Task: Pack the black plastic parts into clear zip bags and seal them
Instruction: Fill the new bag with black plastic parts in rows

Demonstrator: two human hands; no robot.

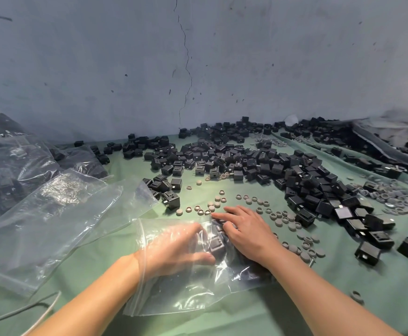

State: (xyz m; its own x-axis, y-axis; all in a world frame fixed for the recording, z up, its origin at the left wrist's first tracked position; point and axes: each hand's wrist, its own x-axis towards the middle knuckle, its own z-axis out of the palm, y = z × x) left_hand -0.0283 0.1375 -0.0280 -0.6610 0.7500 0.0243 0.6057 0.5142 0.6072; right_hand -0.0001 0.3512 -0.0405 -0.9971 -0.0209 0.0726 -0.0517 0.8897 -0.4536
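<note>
Here, on the green cloth, below the far-right pile, a bag lies near centre with its mouth to the left. The left hand is inside, its grip blurred. The right hand presses on top with fingers spread, and a part lies between them.

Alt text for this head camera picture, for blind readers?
A person's left hand is inside a clear zip bag with black parts, the right hand resting on it; loose parts and grey caps lie on green cloth.
</note>
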